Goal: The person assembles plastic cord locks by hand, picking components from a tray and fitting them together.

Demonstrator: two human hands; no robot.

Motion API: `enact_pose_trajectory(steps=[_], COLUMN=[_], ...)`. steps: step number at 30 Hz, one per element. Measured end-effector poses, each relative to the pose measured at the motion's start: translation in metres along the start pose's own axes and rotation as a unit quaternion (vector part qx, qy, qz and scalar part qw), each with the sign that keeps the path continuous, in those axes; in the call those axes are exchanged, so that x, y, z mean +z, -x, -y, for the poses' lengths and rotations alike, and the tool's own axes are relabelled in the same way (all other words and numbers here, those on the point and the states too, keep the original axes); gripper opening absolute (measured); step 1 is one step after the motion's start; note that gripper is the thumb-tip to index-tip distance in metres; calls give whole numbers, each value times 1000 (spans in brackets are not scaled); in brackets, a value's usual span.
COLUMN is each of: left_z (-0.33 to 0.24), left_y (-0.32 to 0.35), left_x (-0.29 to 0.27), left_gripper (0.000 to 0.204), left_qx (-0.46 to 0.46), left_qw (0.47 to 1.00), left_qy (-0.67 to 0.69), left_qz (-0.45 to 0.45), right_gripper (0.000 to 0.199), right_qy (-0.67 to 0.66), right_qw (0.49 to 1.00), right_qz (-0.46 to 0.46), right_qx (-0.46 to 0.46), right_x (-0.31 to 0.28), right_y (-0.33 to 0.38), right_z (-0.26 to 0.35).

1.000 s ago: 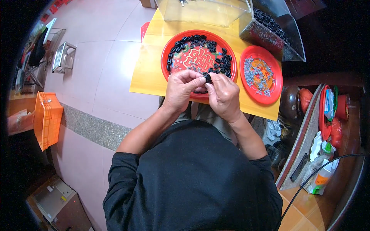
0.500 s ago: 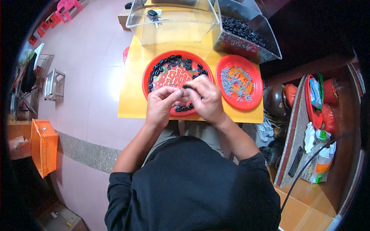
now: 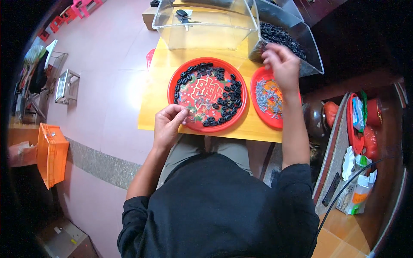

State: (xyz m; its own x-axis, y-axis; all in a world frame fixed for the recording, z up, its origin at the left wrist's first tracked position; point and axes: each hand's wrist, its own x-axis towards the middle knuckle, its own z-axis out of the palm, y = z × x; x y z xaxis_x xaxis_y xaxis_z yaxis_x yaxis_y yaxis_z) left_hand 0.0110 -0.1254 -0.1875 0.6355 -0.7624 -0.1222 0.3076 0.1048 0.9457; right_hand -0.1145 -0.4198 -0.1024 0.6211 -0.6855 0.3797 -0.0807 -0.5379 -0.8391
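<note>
My left hand point(image 3: 167, 122) is closed in a pinch at the near left rim of the large red plate point(image 3: 173, 73). Whatever lies between its thumb and forefinger is too small to make out. Small black oval pieces with holes point(image 3: 234, 99) line the plate, thickest on its right side, and tiny silvery bits point(image 3: 200, 103) are scattered in the middle. Raised over the smaller red plate, my right hand point(image 3: 282, 66) has its bent, blurred fingers by the front corner of a clear bin of black pieces point(image 3: 282, 39). I cannot tell whether it holds anything.
Small silvery metal pieces point(image 3: 267, 96) fill the smaller red plate point(image 3: 278, 123). A clear tub point(image 3: 202, 38) stands at the back of the yellow table point(image 3: 150, 101), with keys point(image 3: 183, 17) visible there. An orange crate point(image 3: 53, 155) is at the left; a cluttered shelf point(image 3: 333, 146) at the right.
My hands have parted from their meeting over the large plate. The right has moved up and right to the bin; the left stays low by the plate's rim. The view has shifted slightly.
</note>
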Motion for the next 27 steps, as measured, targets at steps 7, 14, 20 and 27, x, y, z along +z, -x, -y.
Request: enact_pose_trajectory(steps=[7, 14, 20, 27], left_z=[7, 13, 2, 4], left_y=[2, 2, 5, -4], left_x=[-5, -2, 1, 3], left_gripper=[6, 5, 5, 7], left_qx=[45, 61, 84, 85], left_qw=[992, 976, 967, 956], left_qy=[-114, -210, -240, -278], left_qz=[-9, 18, 22, 23], right_gripper=[10, 10, 6, 7], right_qy=[228, 371, 352, -26], right_qw=[950, 869, 886, 972], right_qz=[167, 256, 256, 225], right_qx=[-132, -204, -160, 64], right_x=[41, 73, 80, 76], right_y=[64, 70, 63, 72], right_z=[-31, -32, -38, -26])
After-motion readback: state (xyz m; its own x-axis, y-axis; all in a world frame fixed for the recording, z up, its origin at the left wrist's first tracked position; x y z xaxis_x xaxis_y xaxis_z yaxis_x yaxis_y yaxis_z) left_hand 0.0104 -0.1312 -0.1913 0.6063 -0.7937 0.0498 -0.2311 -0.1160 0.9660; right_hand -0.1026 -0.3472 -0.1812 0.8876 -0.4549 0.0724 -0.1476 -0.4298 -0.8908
